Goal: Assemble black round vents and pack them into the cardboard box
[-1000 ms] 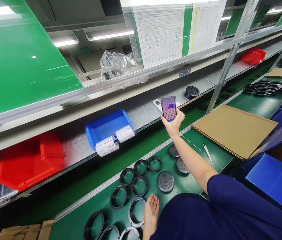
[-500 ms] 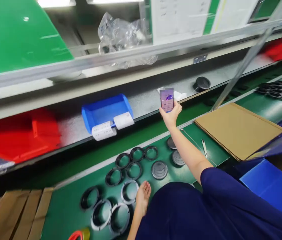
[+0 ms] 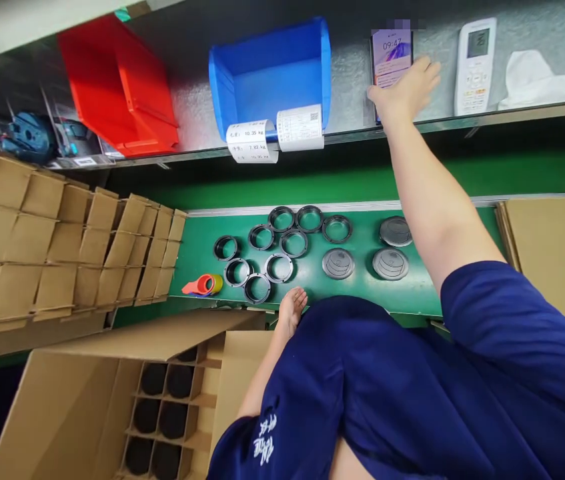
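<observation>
On the metal shelf lies a smartphone with a lit screen reading 09:47. My right hand rests over its lower end, thumb by the left edge and fingers spread past the right edge, so the hand is open. My left hand is open, palm partly up, at the front edge of the green table. Nearest to it is a black ring, one of several on the table. Round grey vents with slats lie to the right of the rings.
The shelf also carries a blue bin with paper labels, a red bin, a white remote control and a tissue. Left are cardboard dividers and a tape roll. Below, a carton holds black round parts.
The phone, held up in my right hand before, now lies on the shelf, and the fingers have spread. My view has turned left and down. The left hand stays open near the rings.
</observation>
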`<state>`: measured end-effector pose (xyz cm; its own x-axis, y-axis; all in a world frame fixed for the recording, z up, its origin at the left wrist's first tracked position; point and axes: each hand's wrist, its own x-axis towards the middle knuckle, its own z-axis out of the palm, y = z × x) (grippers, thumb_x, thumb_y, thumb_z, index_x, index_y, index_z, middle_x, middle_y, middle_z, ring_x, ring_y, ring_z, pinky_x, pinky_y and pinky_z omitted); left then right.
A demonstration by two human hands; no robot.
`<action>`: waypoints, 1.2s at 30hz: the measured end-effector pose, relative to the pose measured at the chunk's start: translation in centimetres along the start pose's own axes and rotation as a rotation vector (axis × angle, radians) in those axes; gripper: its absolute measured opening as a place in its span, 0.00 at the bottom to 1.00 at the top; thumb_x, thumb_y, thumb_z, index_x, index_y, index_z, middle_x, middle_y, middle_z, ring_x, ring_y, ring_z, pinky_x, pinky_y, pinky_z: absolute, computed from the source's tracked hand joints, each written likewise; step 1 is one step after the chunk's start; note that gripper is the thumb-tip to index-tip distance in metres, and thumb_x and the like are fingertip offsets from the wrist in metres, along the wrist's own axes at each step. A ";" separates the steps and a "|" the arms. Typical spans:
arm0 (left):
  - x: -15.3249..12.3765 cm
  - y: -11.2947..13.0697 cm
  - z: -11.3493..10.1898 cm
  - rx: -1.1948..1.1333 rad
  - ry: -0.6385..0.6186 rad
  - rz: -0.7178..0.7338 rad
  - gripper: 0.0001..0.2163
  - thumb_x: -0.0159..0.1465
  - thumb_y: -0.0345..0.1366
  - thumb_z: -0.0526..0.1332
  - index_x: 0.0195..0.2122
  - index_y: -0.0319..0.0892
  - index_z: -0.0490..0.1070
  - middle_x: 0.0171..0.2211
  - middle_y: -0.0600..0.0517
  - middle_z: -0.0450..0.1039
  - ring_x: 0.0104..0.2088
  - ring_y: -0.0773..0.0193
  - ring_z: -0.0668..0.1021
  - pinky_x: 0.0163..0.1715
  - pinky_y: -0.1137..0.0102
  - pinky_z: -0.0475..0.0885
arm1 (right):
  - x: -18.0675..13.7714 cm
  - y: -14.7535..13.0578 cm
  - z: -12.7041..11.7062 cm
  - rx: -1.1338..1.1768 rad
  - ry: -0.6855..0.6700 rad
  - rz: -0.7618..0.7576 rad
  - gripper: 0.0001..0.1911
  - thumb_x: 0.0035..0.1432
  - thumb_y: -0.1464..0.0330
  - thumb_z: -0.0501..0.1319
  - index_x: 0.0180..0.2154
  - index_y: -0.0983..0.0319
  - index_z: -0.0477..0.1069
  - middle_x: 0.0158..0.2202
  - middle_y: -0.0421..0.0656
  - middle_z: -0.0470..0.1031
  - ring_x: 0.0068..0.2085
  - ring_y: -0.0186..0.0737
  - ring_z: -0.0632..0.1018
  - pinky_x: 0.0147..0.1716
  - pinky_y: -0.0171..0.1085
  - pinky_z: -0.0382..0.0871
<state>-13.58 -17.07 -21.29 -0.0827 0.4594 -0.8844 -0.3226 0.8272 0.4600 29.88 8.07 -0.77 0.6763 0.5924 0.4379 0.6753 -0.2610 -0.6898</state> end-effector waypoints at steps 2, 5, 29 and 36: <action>-0.2 -0.5 -0.4 -0.009 0.027 0.018 0.04 0.69 0.29 0.58 0.42 0.39 0.72 0.40 0.45 0.77 0.37 0.67 0.81 0.46 0.70 0.76 | 0.1 0.4 0.9 0.035 -0.024 -0.118 0.40 0.72 0.48 0.35 0.52 0.80 0.62 0.62 0.72 0.51 0.69 0.62 0.58 0.56 0.60 0.62; -0.2 -1.0 -0.3 0.018 0.022 0.041 0.04 0.67 0.29 0.59 0.41 0.39 0.73 0.40 0.44 0.78 0.37 0.66 0.81 0.46 0.69 0.76 | 0.0 -0.5 0.7 -0.080 -0.039 -0.025 0.44 0.69 0.45 0.38 0.54 0.83 0.62 0.61 0.74 0.54 0.69 0.68 0.57 0.57 0.69 0.56; 4.5 2.5 7.1 1.231 -0.364 0.936 0.23 0.62 0.45 0.61 0.57 0.43 0.73 0.64 0.40 0.67 0.65 0.47 0.69 0.64 0.52 0.65 | -27.8 15.3 1.7 0.028 -0.490 0.209 0.08 0.62 0.73 0.62 0.34 0.61 0.80 0.41 0.46 0.81 0.46 0.45 0.74 0.53 0.43 0.67; 7.4 2.6 10.0 1.694 -0.436 1.141 0.30 0.67 0.45 0.58 0.69 0.44 0.61 0.73 0.38 0.48 0.72 0.41 0.56 0.68 0.47 0.57 | -25.2 20.1 -0.7 0.098 -0.298 0.416 0.08 0.60 0.74 0.62 0.33 0.60 0.80 0.40 0.46 0.81 0.47 0.46 0.76 0.55 0.45 0.67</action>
<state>-5.55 -8.28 -25.86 0.6840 0.6806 -0.2625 0.7024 -0.5172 0.4890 26.61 -12.66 -25.30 0.7587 0.6488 -0.0578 0.3272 -0.4563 -0.8275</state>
